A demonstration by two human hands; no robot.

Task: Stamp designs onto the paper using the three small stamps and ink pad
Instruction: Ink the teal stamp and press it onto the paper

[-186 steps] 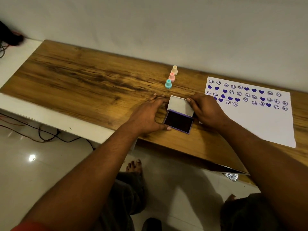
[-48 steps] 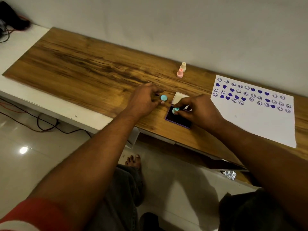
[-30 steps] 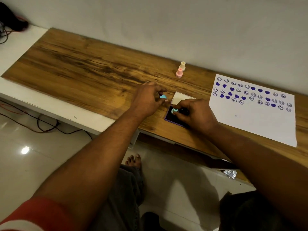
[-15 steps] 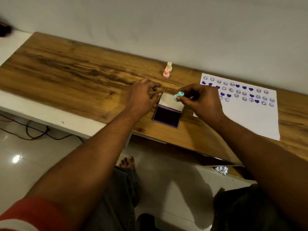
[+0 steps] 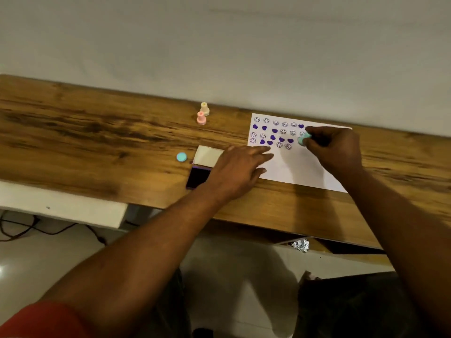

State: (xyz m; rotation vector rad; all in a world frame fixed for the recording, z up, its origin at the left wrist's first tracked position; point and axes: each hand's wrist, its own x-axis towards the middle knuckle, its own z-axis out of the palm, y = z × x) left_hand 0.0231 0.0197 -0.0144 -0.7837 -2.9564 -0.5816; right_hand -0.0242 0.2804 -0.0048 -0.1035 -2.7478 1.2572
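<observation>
My right hand [image 5: 335, 148] pinches the teal stamp [image 5: 303, 139] over the white paper [image 5: 300, 170], beside the rows of purple hearts and smiley faces. My left hand [image 5: 240, 170] lies flat with fingers spread, its fingertips on the paper's left edge, and it hides part of the open purple ink pad [image 5: 197, 176]. The pad's white lid [image 5: 207, 156] is folded back. The teal stamp's round cap [image 5: 181, 157] lies on the table left of the pad. A pink stamp [image 5: 201, 118] and a cream stamp [image 5: 204, 108] stand upright near the wall.
The wooden table [image 5: 85, 142] runs along a white wall, with a white ledge [image 5: 61, 203] at its front left. Cables [image 5: 36, 230] lie on the tiled floor below. A crumpled foil ball [image 5: 301, 245] sits under the table edge.
My right hand lifted the teal stamp off the ink pad and carried it right, over the paper. My left hand let go of the cap and slid right to the paper's edge.
</observation>
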